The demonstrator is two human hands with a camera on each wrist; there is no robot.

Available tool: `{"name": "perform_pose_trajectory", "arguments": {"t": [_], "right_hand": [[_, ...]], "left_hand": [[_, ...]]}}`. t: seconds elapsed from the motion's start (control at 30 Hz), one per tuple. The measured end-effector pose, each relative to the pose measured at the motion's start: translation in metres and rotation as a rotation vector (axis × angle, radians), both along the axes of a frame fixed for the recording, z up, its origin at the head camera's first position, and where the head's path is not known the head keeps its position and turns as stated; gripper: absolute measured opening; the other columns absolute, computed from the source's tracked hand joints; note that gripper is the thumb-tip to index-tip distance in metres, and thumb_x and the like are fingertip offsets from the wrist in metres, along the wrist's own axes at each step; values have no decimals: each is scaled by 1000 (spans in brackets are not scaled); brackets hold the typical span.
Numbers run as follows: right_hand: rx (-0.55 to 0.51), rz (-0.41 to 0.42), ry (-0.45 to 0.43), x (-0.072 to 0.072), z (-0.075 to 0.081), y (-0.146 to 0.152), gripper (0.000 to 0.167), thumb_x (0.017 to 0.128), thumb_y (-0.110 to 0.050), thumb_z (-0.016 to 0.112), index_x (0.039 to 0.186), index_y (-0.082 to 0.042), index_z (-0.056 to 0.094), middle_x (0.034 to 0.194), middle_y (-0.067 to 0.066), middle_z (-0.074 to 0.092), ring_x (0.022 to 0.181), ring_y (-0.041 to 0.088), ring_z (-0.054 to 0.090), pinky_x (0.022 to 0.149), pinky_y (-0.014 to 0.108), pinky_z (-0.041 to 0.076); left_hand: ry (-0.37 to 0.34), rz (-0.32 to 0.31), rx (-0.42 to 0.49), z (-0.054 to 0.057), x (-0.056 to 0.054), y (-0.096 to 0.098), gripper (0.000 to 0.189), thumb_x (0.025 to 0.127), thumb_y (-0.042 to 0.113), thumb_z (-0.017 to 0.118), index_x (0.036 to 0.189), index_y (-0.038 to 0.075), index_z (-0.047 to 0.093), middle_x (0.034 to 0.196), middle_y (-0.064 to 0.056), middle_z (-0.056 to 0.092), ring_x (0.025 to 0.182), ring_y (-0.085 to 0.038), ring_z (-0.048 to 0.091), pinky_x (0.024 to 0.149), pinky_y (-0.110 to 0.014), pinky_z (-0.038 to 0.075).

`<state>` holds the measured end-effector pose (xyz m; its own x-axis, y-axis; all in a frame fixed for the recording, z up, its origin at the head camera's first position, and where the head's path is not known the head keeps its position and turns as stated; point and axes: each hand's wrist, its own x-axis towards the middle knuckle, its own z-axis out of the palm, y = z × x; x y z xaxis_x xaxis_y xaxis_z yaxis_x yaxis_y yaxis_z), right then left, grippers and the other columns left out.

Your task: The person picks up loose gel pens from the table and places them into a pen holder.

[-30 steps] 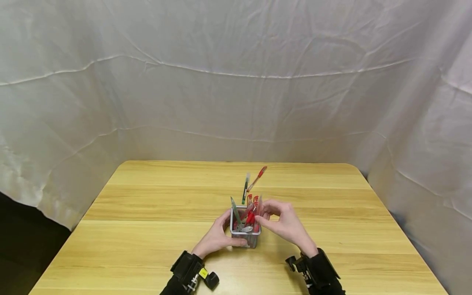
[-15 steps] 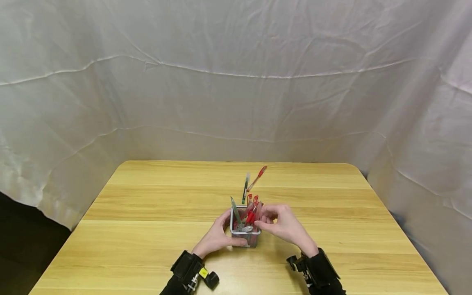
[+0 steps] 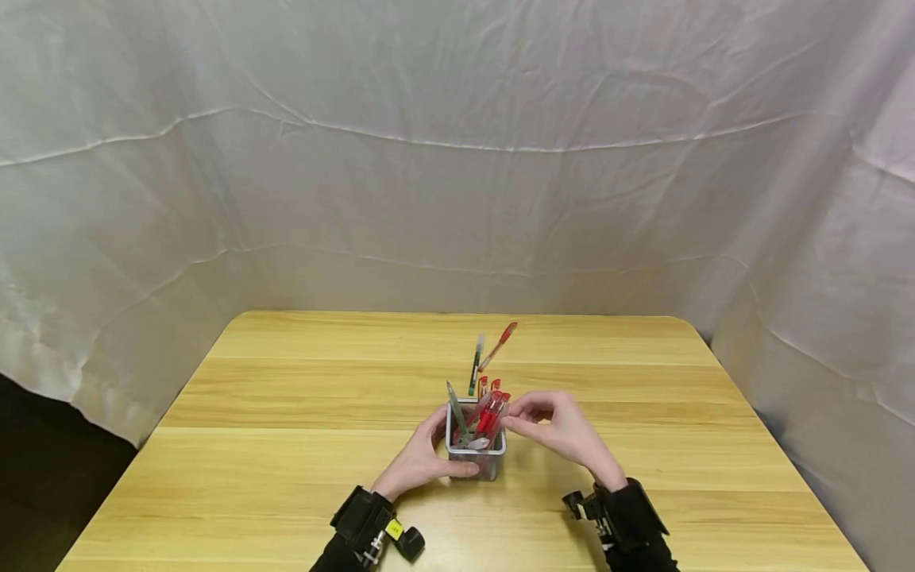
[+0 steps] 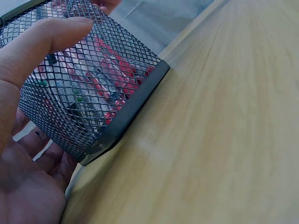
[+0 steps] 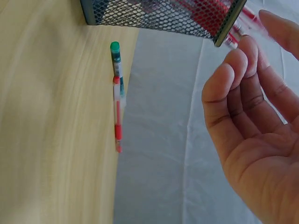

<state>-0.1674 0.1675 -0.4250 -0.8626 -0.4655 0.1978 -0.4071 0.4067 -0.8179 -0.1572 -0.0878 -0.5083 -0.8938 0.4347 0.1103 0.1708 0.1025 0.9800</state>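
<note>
My left hand (image 3: 422, 457) grips a mesh pen holder (image 3: 482, 465) at its left side. In the left wrist view, the thumb (image 4: 70, 32) presses one mesh wall while the other fingers lie around the far side. Several red pens (image 3: 489, 413), a green pen (image 3: 457, 409) and a silvery item (image 3: 477, 443) stand or lean inside. At the holder's right rim is my right hand (image 3: 557, 429), close to the leaning red pens. In the right wrist view, its thumb and bent fingers are apart, with a blurred pen end (image 5: 254, 18) near the gap.
Behind the holder, a green-and-clear pen (image 3: 476, 365) and a red pen (image 3: 498, 347) lie on the wooden table (image 3: 286, 397). A pale cloth (image 3: 457, 206) hangs beyond the table's far edge and along the sides.
My right hand has shifted slightly right, away from the holder. The pen at its fingertips now leans lower among the red pens. My left hand and the holder have not moved.
</note>
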Motion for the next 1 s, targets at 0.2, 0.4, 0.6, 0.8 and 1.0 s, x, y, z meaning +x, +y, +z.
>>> {"name": "perform_pose_trajectory", "arguments": {"t": [0.2,0.4,0.6,0.8,1.0], "right_hand": [[8,113,-55,-5,-4,9,17,87,-19,79,97,-6,73,91,7,74,79,6,65,73,25,57],[26,222,-190,-8,-11,13,56,84,-21,82,129,0,57,122,21,65,114,37,61,90,39,59],[28,251,-256,-8,-24,8,96,81,-22,85,154,2,29,150,29,44,133,48,48,104,54,52],[7,245,-208,-7,-32,-6,96,80,-25,86,156,-5,30,155,22,42,137,44,48,110,56,46],[-16,185,-166,-4,-36,-13,88,79,-28,87,151,-12,39,150,13,51,137,40,50,111,59,44]], "left_hand": [[-7,2,8,0,0,1,82,75,18,89,144,33,49,146,6,56,142,-22,45,121,-49,29],[-9,0,13,-1,-1,0,82,74,18,89,144,32,49,145,6,57,142,-23,46,121,-50,29],[-4,-2,8,-2,0,-1,82,75,18,89,145,32,48,146,5,56,142,-25,45,121,-52,28],[2,-7,8,0,-1,0,82,76,19,89,145,33,48,148,5,54,143,-24,45,121,-52,28],[26,-6,12,-1,-1,0,81,76,18,89,145,32,49,148,4,54,141,-25,46,119,-45,33]]}}
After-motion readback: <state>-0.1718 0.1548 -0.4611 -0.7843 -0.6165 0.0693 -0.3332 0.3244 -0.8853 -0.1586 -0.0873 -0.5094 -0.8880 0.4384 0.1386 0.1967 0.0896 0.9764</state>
